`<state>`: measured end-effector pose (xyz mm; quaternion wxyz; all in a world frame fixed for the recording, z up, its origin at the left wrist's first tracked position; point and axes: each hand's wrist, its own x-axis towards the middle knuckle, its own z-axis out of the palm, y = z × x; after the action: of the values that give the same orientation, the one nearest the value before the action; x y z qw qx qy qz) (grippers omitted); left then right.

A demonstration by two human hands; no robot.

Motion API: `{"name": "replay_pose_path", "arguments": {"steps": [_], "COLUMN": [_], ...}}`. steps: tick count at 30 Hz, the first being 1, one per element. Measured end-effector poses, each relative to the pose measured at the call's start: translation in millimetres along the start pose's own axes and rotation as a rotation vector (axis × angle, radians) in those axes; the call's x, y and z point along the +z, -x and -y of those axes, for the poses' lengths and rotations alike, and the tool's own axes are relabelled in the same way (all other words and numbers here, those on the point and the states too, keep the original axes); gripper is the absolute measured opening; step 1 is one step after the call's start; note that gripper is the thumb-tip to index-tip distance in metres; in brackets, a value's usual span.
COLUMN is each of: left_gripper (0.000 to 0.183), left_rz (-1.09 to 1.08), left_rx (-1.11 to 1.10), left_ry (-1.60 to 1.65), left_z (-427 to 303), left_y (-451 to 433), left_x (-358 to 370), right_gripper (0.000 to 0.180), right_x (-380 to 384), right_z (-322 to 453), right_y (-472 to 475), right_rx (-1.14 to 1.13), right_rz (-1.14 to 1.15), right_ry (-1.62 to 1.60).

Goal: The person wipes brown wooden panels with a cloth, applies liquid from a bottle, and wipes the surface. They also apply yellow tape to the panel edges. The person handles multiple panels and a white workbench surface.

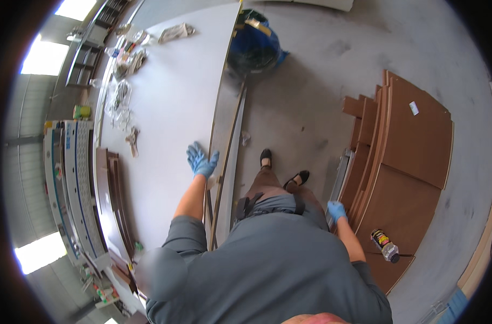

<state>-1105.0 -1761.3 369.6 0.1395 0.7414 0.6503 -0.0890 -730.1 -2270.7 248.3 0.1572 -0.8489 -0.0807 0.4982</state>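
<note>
My left hand [203, 161], in a blue glove, rests fingers spread at the near edge of a long white-topped table [173, 101]. Nothing shows in its grasp. My right hand [336, 211], gloved in blue too, hangs low beside a stack of brown panels [408, 162]. Its fingers look curled, and the side towards the panels is hidden, so I cannot tell whether it grips anything. On that stack is a bottle [385, 246] with a dark cap and a coloured label. A small white label [414, 108] sits on the top panel.
A bin lined with a blue bag [254, 44] stands by the table's far end. Crumpled cloths [176, 33], clear plastic [118, 99] and bottles line the table's far side. Narrow brown panels [115, 194] lie there too. Grey machinery [79, 178] is beyond. A scrap [245, 138] lies on the floor.
</note>
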Motion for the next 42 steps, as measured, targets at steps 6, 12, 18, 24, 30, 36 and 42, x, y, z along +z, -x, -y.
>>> {"name": "replay_pose_path", "arguments": {"steps": [6,12,18,24,30,36,42], "left_gripper": [0.129,0.117,0.122,0.124,0.134,0.136,0.137], "left_rz": [0.124,0.265,0.256,0.200,0.074,0.041,0.016], "left_rx": [0.035,0.147,0.151,0.266,0.324,0.357,0.369], "left_ry": [-0.026,-0.058,-0.206,-0.238,-0.293,-0.295,-0.276], "left_z": [16,28,18,31,36,39,35], "left_y": [-13,-13,-6,1,8,10,11], "left_x": [-9,-41,-39,-30,-5,-2,-3], "right_gripper": [0.035,0.034,0.039,0.037,0.035,0.030,0.029], "right_x": [-1,39,99,151,179,189,197], "right_z": [40,31,-27,-63,-77,-77,-73], "right_y": [-43,-39,-2,17,18,34,40], "right_rx": [-0.175,-0.115,0.151,0.179,0.208,0.203,0.157], "right_rz": [-0.057,0.054,0.128,0.085,0.144,0.096,0.099], "right_ry": [-0.341,-0.443,-0.258,-0.334,-0.317,-0.385,-0.341]}}
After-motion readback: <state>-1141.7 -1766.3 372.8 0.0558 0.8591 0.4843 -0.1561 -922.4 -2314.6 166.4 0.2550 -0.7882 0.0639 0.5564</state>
